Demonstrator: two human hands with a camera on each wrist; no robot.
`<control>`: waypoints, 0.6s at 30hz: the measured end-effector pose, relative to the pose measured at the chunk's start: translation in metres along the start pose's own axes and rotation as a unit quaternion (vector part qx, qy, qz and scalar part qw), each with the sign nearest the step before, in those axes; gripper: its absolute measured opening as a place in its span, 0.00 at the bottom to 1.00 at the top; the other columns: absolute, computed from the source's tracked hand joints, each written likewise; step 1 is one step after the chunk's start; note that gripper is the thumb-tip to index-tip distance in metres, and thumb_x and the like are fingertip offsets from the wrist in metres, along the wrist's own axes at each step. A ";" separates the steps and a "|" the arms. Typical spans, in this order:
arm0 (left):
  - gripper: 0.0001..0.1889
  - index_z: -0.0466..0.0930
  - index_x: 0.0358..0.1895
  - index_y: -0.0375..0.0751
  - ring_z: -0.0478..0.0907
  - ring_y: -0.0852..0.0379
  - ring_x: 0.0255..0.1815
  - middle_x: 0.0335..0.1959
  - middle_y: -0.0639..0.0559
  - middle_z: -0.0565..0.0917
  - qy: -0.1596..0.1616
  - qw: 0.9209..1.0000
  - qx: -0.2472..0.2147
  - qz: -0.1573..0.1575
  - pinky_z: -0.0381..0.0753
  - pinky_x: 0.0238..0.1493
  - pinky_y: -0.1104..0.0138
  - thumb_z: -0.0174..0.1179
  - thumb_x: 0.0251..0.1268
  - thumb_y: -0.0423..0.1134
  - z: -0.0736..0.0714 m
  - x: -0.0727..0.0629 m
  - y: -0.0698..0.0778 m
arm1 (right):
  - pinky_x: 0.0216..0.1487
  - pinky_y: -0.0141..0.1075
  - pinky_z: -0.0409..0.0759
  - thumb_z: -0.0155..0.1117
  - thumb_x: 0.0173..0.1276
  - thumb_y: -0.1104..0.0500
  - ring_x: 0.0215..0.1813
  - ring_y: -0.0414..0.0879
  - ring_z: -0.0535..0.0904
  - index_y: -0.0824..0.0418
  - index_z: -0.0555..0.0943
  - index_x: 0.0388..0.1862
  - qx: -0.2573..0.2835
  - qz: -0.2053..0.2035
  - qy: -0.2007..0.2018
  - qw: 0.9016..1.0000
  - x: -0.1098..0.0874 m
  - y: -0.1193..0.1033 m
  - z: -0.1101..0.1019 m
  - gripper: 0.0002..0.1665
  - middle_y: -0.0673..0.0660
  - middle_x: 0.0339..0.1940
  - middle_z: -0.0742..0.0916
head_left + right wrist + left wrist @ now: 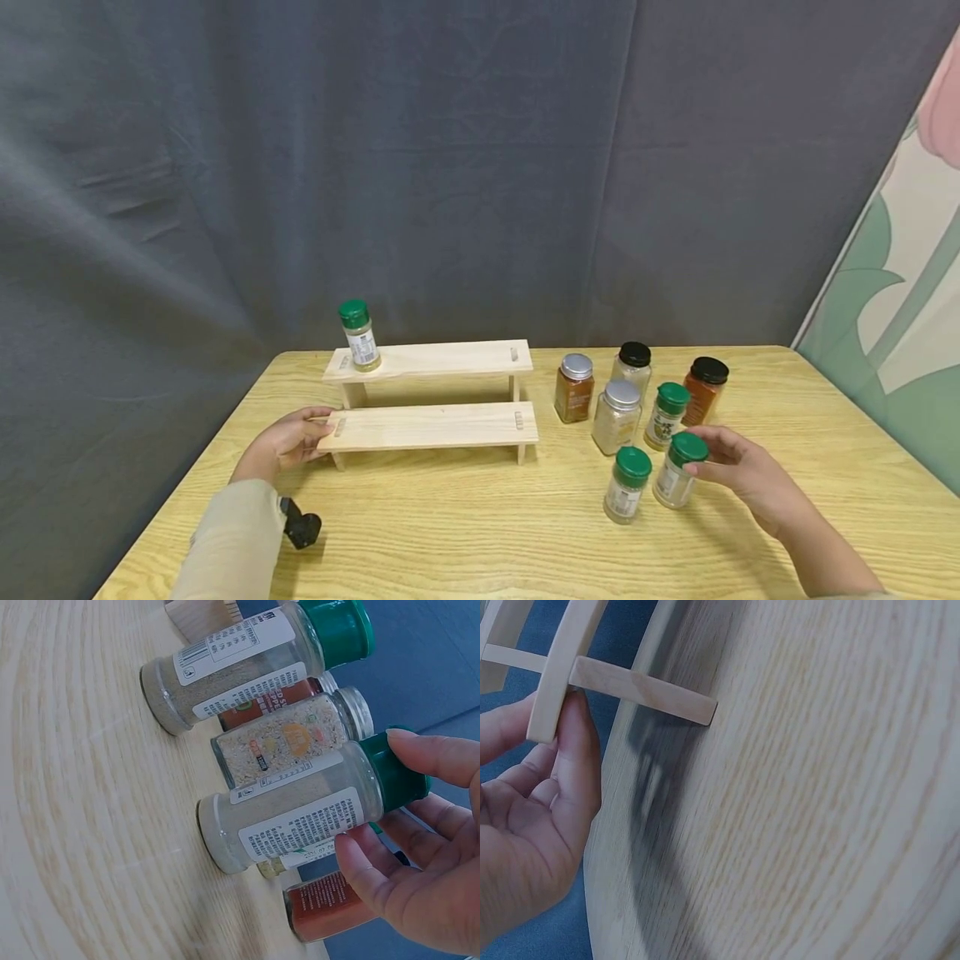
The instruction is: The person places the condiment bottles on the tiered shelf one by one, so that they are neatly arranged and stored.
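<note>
"Green-capped jar (pixel 309 802): shelved?"

"Not yet; my right hand (pixel 742 475) pinches its cap (pixel 395 776), nearer the table's (pixel 450 533) right edge than its left. One other jar (pixel 362 342) is on the upper shelf (pixel 450 358); seven seem to remain, this included."

"Looks?"

"Clear, white-labelled, pale inside. My left hand (pixel 287 442) grips the lower shelf (pixel 435 427)."

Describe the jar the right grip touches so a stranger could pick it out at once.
On the wooden table, look right of the wooden shelves to the group of jars. Of the two green-capped jars nearest the viewer, take the jar on the right. It alone has the right grip on it, thumb against the green cap.
</note>
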State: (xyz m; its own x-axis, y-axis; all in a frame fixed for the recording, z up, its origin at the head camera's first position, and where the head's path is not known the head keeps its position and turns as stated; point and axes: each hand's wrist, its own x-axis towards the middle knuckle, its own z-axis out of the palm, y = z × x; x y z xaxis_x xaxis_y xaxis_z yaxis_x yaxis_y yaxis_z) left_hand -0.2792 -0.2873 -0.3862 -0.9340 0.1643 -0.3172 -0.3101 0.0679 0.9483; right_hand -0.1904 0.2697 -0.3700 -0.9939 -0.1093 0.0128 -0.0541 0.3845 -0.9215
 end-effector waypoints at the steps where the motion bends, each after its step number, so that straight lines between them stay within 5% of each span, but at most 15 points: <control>1: 0.31 0.42 0.62 0.26 0.77 0.60 0.28 0.29 0.50 0.75 0.000 1.000 0.000 0.000 0.75 0.29 0.69 0.48 0.59 0.27 0.000 0.000 0.000 | 0.41 0.31 0.69 0.60 0.56 0.60 0.42 0.30 0.71 0.71 0.64 0.53 -0.002 0.002 0.003 1.000 0.000 0.000 0.001 0.28 0.47 0.43 0.76; 18: 0.31 0.43 0.62 0.27 0.76 0.62 0.28 0.29 0.54 0.76 -0.006 1.000 0.023 0.010 0.72 0.28 0.70 0.49 0.59 0.30 -0.005 0.004 -0.005 | 0.38 0.29 0.70 0.60 0.57 0.58 0.40 0.30 0.71 0.70 0.64 0.54 -0.027 0.002 0.046 0.999 -0.004 -0.010 0.003 0.29 0.46 0.40 0.76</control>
State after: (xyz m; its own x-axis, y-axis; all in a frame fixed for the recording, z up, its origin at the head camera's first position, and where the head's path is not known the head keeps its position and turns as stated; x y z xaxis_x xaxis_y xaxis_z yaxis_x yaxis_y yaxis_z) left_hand -0.2825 -0.2917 -0.3920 -0.9376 0.1769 -0.2992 -0.2832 0.1103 0.9527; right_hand -0.1854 0.2636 -0.3618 -0.9986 -0.0249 0.0470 -0.0532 0.4336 -0.8995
